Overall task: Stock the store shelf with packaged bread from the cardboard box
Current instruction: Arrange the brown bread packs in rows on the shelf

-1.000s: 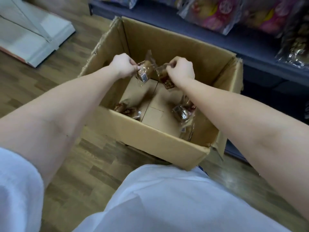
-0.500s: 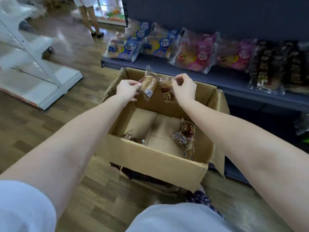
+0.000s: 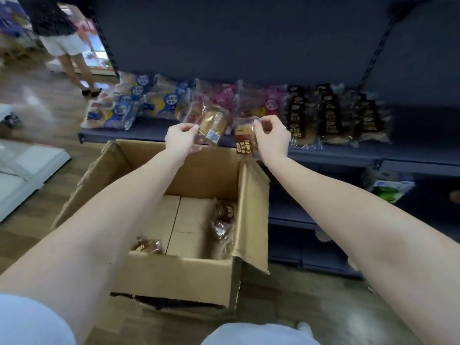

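Above the box (image 3: 174,275), our left hand (image 3: 180,140) pinches a clear pack (image 3: 211,125), our right hand (image 3: 272,139) a brown pack (image 3: 245,143); neither is on the shelf (image 3: 149,131) yet, and a few packs (image 3: 222,220) lie inside.

Left hand (image 3: 180,139) and right hand (image 3: 272,139) have been raised out of the box (image 3: 174,277). 1 s ago they were held over the box floor; now they are held past its far wall, level with the front edge of the shelf (image 3: 348,153). The two bread packets have been carried up with them. The left packet (image 3: 211,125) and the right packet (image 3: 245,140), almost touching before, have been moved apart, with a clear gap now seen between them. The right packet has been turned so its brown label faces the camera. The camera view has been tilted up, so more of the shelf is seen.
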A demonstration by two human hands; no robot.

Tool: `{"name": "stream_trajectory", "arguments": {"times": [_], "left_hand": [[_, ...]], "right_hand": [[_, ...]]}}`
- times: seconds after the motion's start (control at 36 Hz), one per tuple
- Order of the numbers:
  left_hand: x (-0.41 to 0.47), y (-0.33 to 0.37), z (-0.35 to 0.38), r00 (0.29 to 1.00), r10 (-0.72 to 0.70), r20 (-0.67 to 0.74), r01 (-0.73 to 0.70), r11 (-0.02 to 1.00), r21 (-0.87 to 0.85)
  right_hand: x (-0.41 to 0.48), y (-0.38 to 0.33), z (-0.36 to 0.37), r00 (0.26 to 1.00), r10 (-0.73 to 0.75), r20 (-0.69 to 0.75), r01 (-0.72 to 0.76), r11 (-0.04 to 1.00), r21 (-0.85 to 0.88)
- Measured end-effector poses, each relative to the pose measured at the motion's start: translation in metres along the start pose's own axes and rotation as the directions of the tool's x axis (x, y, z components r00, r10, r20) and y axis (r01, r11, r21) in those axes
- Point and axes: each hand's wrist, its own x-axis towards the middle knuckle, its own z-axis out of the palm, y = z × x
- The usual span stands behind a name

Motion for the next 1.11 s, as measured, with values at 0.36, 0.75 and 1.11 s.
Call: {"name": "stream_trajectory", "arguments": {"times": [0.36, 0.75, 1.11], "left_hand": [[-0.033, 0.034, 0.169, 0.964, -0.033, 0.264, 0.042, 0.999, -0.031], [-0.066, 0.079, 0.327, 0.896, -0.016, 0.443, 0.076, 0.99, -0.118], [-0.125, 0.067, 0.452, 0.808, -0.097, 0.581, 0.167, 0.983, -0.069]], "right_hand": [[0.051, 0.06, -0.145, 0.978, 0.057, -0.199, -0.065, 0.997, -0.035], [0.087, 0.112, -0.284, 0.942, 0.119, -0.315, -0.149, 0.986, -0.072], [0.092, 0.178, -0.385, 0.875, 0.217, -0.433, -0.282, 0.955, -0.09]]}}
